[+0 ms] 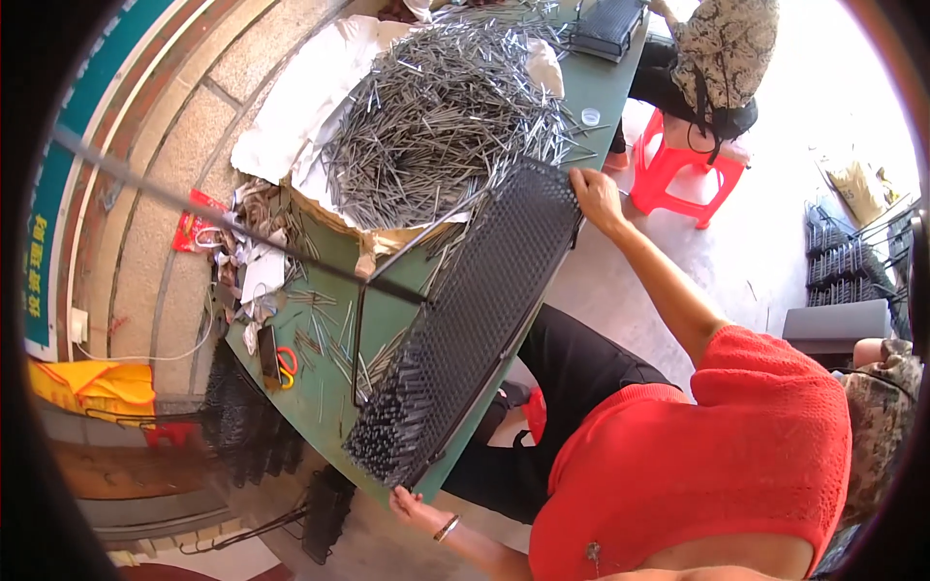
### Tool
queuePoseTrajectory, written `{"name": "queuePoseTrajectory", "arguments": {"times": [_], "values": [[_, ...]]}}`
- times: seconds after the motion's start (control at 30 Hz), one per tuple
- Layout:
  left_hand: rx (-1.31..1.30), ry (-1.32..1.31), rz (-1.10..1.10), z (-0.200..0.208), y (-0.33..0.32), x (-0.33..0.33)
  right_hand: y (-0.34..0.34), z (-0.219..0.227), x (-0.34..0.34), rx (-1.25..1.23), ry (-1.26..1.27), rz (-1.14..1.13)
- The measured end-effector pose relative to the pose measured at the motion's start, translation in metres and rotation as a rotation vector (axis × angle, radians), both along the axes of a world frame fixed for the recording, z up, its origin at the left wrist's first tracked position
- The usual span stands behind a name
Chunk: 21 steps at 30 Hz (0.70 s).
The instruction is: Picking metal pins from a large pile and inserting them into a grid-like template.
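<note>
Black perforated rack is lying along the table edge, both hands gripping it

At 8 o'clock, orange-handled scissors are resting on the green table among scattered rods. At 7 o'clock, dark rods are crowding one end of the rack, standing close together, while the rest of its holes are showing bare. Between 6 and 7 o'clock, the left hand is pinching the rack's lower corner; near 12, a pile of metal rods is spreading from its white wrapping. At 2 o'clock, the right hand is clasping the upper corner.

The weight seems to be sitting at the 7 o'clock end, so a weak left-hand hold could be letting that end dip, spilling rods over the edge. Strays near the rack could also be catching under it and rocking it.

As for writing, a green banner at 9 o'clock is carrying a column of yellow characters, and toward 10 a red packet is showing print too small to read. The rack is showing no readable label.
</note>
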State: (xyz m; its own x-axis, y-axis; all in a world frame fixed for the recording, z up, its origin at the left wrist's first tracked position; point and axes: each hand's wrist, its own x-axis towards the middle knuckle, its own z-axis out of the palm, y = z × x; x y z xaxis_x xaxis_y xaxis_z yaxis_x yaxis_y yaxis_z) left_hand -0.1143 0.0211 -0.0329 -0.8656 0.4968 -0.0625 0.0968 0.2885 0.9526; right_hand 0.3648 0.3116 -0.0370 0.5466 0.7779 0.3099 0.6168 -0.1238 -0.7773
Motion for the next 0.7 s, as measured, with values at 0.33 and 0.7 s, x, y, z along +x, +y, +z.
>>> {"name": "queuePoseTrajectory", "arguments": {"times": [0.33, 0.7], "values": [[-0.437, 0.538, -0.491, 0.027, -0.04, -0.082, -0.031, 0.015, -0.02, 0.023, -0.079, 0.22], [-0.178, -0.007, -1.294, 0.187, 0.286, 0.183, -0.057, -0.081, 0.03, 0.023, 0.743, 0.019]]}}
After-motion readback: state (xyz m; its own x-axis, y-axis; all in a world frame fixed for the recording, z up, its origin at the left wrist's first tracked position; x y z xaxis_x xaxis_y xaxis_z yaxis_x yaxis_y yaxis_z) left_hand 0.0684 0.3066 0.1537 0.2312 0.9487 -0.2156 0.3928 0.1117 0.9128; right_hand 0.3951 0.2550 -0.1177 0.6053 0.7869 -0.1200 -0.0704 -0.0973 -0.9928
